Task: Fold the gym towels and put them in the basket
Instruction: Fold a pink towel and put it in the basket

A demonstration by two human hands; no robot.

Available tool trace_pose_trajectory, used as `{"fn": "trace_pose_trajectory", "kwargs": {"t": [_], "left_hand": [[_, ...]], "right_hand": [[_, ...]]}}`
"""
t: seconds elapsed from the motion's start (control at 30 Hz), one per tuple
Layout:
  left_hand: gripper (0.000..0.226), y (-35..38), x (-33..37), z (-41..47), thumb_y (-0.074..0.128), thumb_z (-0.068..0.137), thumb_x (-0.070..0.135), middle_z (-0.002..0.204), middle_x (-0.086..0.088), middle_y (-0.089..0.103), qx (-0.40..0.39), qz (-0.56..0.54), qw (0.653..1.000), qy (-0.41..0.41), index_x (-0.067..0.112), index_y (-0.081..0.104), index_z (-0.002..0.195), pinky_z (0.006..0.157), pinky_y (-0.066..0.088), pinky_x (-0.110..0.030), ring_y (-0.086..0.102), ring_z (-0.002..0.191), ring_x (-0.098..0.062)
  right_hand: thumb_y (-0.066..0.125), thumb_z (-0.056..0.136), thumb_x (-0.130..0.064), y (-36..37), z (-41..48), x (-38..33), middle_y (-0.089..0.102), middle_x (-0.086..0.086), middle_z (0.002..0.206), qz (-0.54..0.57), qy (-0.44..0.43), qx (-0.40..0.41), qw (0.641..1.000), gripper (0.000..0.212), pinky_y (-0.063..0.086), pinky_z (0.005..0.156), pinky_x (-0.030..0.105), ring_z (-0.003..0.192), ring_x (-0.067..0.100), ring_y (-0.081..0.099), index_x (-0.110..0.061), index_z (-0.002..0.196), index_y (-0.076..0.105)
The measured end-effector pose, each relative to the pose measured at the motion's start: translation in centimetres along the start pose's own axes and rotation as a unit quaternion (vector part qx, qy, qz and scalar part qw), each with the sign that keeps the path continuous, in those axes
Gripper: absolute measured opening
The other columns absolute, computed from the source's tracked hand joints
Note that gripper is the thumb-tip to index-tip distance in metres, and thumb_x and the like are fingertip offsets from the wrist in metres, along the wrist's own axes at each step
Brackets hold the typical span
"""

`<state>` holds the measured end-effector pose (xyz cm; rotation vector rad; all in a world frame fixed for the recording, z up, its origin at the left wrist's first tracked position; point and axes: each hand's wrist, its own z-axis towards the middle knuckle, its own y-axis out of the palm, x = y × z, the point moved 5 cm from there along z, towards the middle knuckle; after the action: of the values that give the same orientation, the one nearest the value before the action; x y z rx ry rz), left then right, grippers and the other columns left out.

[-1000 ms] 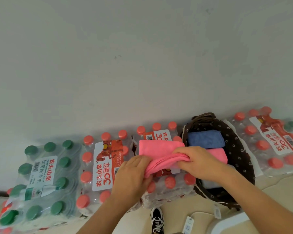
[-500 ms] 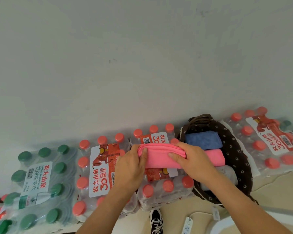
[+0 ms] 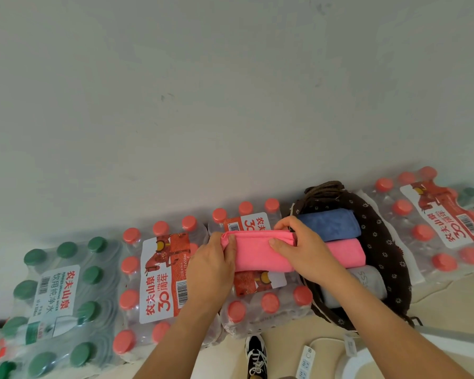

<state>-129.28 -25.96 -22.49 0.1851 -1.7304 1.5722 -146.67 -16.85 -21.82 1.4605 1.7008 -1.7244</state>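
Pink towel [image 3: 257,254] on bottle pack [image 3: 268,305], left hand [image 3: 211,269] and right hand [image 3: 304,253] fingers gripping it, grey wall [image 3: 230,105]

The folded pink cloth towel [image 3: 257,255] lies on a shrink-wrapped pack of red-capped bottles [image 3: 266,305], just left of the dark floral fabric basket [image 3: 383,242]. Three folded towels [image 3: 329,225] lie in the basket.

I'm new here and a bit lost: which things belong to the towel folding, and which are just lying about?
In the job: pink towel, gripped by left hand and right hand; basket; inside it a blue towel, a second pink towel, a grey towel.

Lying about: red-capped water packs, green-capped water pack, power strip, shoe.
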Motion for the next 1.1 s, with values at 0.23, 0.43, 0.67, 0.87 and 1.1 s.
{"fn": "trace_pose_trajectory", "kwargs": {"t": [0.23,0.43,0.67,0.87,1.1], "left_hand": [[0.031,-0.8,-0.7,1.7,0.063,0.086,0.043,0.089,0.004,0.065,-0.044,-0.048,0.993,-0.094,0.023,0.061,0.109,0.069,0.047,-0.030,0.062,0.082,-0.019],[0.030,-1.1,-0.7,1.3,0.061,0.084,0.052,0.080,0.008,0.065,-0.024,-0.003,0.998,-0.065,0.026,0.065,0.098,0.064,0.047,-0.029,0.061,0.075,-0.016],[0.033,-0.7,-1.6,0.8,0.066,0.081,0.049,0.078,0.004,0.061,-0.063,-0.067,0.994,-0.063,0.019,0.052,0.086,0.061,0.050,-0.035,0.059,0.071,-0.016],[0.021,-2.3,-0.9,0.9,0.079,0.075,0.028,0.087,0.008,0.073,-0.203,-0.250,0.941,-0.105,0.031,0.068,0.093,0.068,0.055,-0.021,0.068,0.082,-0.009],[0.045,-4.3,1.8,0.6,0.079,0.059,0.000,0.094,0.012,0.057,0.021,-0.027,0.983,0.180,0.022,0.063,0.094,0.058,0.044,-0.015,0.052,0.074,-0.004]], "right_hand": [[0.068,0.081,-0.039,-0.4,1.4,-0.5,0.064,-0.012,0.092,-0.074,0.053,-0.046,0.995,0.022,0.054,0.074,0.031,0.082,0.004,0.061,-0.027,0.099,0.063],[0.068,0.080,-0.050,-1.4,1.8,-1.3,0.065,-0.008,0.100,-0.185,0.065,-0.119,0.973,0.034,0.054,0.082,0.037,0.089,0.011,0.062,-0.026,0.104,0.065],[0.078,0.075,-0.042,-1.3,2.1,-1.0,0.068,0.005,0.088,-0.163,0.044,-0.185,0.968,0.038,0.051,0.072,0.036,0.080,0.021,0.064,-0.009,0.091,0.068],[0.080,0.070,-0.026,-1.9,1.3,-1.6,0.054,-0.008,0.086,-0.142,-0.028,-0.242,0.959,0.032,0.040,0.065,0.026,0.071,0.007,0.046,-0.027,0.085,0.051],[0.065,0.061,-0.002,-2.6,0.9,-4.2,0.051,-0.003,0.100,-0.358,-0.342,0.033,0.868,0.048,0.043,0.067,0.035,0.087,0.019,0.044,-0.017,0.105,0.054]]}}
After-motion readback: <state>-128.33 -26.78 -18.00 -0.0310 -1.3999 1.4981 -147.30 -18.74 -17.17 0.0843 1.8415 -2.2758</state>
